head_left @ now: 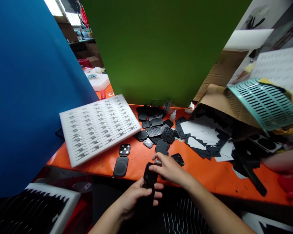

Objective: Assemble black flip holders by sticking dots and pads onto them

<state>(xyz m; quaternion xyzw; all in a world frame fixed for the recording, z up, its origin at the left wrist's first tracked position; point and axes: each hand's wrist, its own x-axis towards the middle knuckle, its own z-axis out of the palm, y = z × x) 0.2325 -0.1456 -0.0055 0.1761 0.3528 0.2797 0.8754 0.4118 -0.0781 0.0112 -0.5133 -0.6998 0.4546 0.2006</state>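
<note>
My left hand (138, 195) is closed round the lower part of a black hinged folding case (150, 174), held unfolded at the table's front edge. My right hand (169, 167) is at the upper panel, with the thumb over it and the fingers bent round a small greyish piece too small to name. Left of the hands, another unfolded black case (120, 165) lies flat, several silvery round dots on its upper panel. A dotted black panel (177, 159) lies just right of my right hand. Beyond the hands is a heap of black cases (157, 131).
A white foam tray (100, 130) with rows of slots leans at the left. White and black cut sheets (201, 133) spill from a cardboard box (212, 100), beside a teal basket (266, 104). A green panel (161, 52) stands behind the orange table (139, 159). Another person's arm (283, 160) is at far right.
</note>
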